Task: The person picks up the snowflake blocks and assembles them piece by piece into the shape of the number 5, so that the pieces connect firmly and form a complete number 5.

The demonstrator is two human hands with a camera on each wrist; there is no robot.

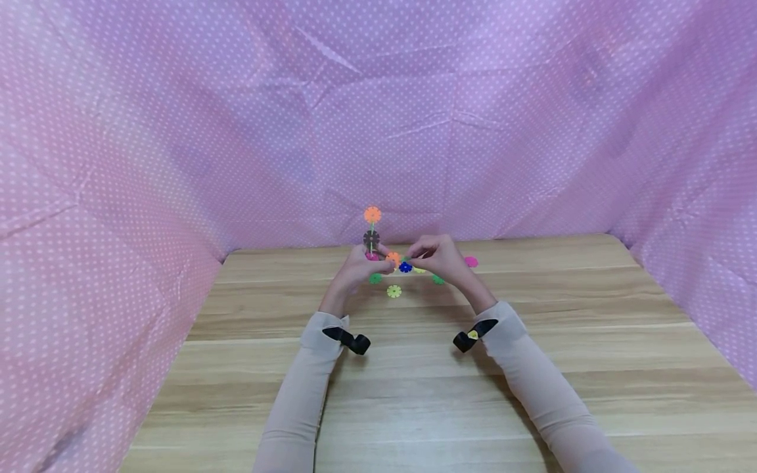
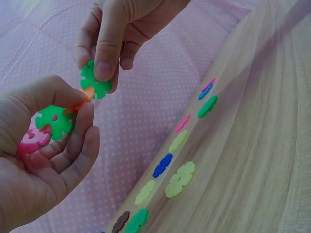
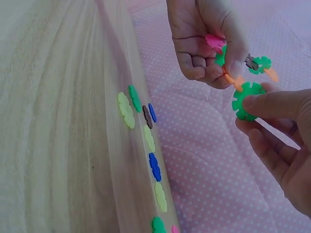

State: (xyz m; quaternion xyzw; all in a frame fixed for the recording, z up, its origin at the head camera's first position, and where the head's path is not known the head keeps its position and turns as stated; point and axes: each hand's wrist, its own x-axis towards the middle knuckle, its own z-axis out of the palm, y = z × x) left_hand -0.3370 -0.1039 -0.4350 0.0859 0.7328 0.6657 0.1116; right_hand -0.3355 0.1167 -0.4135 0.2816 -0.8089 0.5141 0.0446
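Observation:
My left hand (image 1: 359, 264) grips a chain of notched plastic snowflake discs over the table's far part. In that chain, a pink disc (image 2: 33, 141) and a green disc (image 2: 56, 124) sit within the curled fingers. An orange disc (image 2: 79, 103) is pinched edge-on between thumb and fingertips. Beyond the hand, the chain goes on through a dark brown disc (image 1: 371, 238) to an orange end disc (image 1: 372, 214). My right hand (image 1: 440, 256) pinches another green disc (image 3: 248, 102) between thumb and fingers. Its edge meets the orange disc's edge, their slots overlapping in the wrist views.
Loose discs lie along the wooden table's (image 1: 414, 381) far edge, among them a blue one (image 2: 162, 165), a pale yellow one (image 1: 394, 291), a green one (image 1: 438, 280) and a pink one (image 1: 470, 261). A pink dotted cloth (image 1: 378, 131) hangs behind and at both sides.

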